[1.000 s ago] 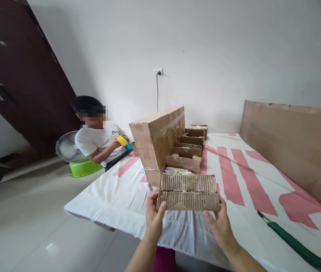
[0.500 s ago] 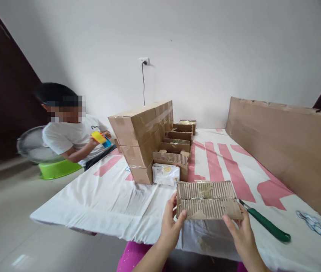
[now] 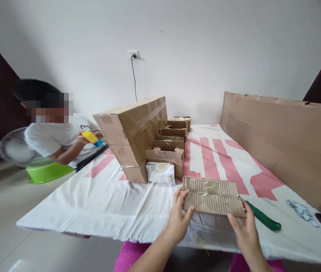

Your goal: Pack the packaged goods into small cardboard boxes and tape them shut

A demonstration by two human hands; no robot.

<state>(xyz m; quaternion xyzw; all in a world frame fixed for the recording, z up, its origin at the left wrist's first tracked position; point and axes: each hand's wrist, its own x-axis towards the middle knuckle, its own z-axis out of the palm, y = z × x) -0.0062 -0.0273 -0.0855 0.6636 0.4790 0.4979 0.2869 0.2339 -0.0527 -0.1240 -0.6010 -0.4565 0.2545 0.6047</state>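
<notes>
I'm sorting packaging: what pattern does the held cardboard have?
The held cardboard has ridged stripes; best view: head.

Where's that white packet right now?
In the head view, the white packet is on the table near the picture's middle, just right of the stacked cartons, in front of a brown box, and left of the ridged cardboard.

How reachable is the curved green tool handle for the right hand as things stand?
Probably yes: the curved green tool handle lies just beside the right hand, nothing visibly between them. That hand holds the brown corrugated-cardboard piece, so it would likely need to let go.
</notes>
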